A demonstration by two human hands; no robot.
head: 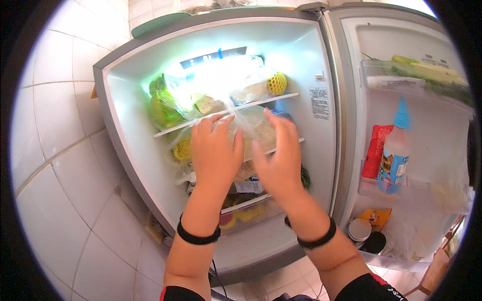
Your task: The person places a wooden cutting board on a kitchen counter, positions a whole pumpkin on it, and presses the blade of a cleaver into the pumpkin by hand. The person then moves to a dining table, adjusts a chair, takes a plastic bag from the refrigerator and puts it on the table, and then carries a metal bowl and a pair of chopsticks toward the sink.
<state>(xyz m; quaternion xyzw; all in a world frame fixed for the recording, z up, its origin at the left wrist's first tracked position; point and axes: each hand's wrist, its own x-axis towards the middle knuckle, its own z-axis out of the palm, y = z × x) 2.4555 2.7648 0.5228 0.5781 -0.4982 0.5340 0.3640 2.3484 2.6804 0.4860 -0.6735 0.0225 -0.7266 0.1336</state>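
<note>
Both my hands reach into the lit fridge compartment (131, 113), in front of its upper shelves. My left hand (216, 154) has its thumb apart from its bent fingers, and nothing shows in its grasp. To the right, my right hand (280, 160) is slightly blurred, with thumb and fingers spread. Between and behind them sits a clear plastic bag (260, 129) of pale contents on the second shelf. Its twisted top rises past the edge of the upper shelf (263, 101). Whether my fingertips touch the bag I cannot tell.
The upper shelf holds bagged green produce (163, 107) and a fruit in a yellow foam net (276, 83). Another yellow netted item (182, 149) lies below, left. The open door (429, 143) at right carries a blue-capped squeeze bottle (395, 154) and a red packet (377, 150). A tiled wall (60, 124) stands close left.
</note>
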